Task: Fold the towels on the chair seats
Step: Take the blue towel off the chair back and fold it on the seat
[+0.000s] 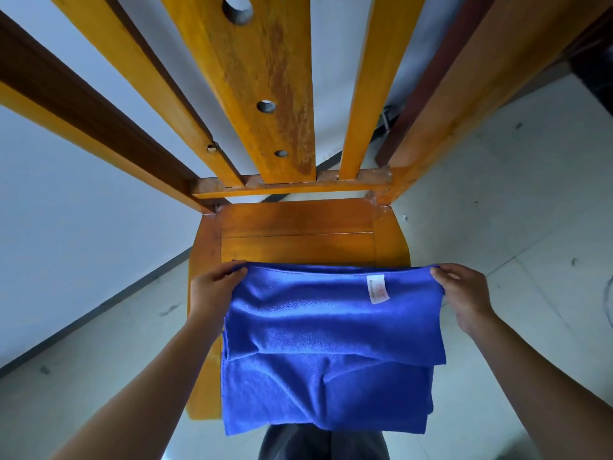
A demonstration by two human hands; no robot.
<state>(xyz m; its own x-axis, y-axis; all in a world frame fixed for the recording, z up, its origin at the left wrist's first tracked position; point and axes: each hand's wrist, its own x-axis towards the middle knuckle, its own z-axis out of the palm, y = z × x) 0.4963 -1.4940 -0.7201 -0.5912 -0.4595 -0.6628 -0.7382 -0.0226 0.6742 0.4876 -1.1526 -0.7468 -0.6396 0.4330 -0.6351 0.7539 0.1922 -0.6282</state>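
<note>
A blue towel (pixel 326 346) lies over the front half of a wooden chair seat (pixel 298 227), doubled over so that an upper layer ends partway down the lower one. A small white label (pixel 377 288) shows near its top right. My left hand (pixel 215 288) pinches the towel's far left corner. My right hand (pixel 464 293) pinches the far right corner. The far edge is stretched straight between the two hands. The towel's near edge hangs past the seat front.
The chair's slatted backrest (pixel 265 94) rises directly behind the seat, close to a white wall (pixel 66 210). Pale floor tiles (pixel 514 210) spread to the right and left. Another dark wooden frame (pixel 447 78) stands at the right rear.
</note>
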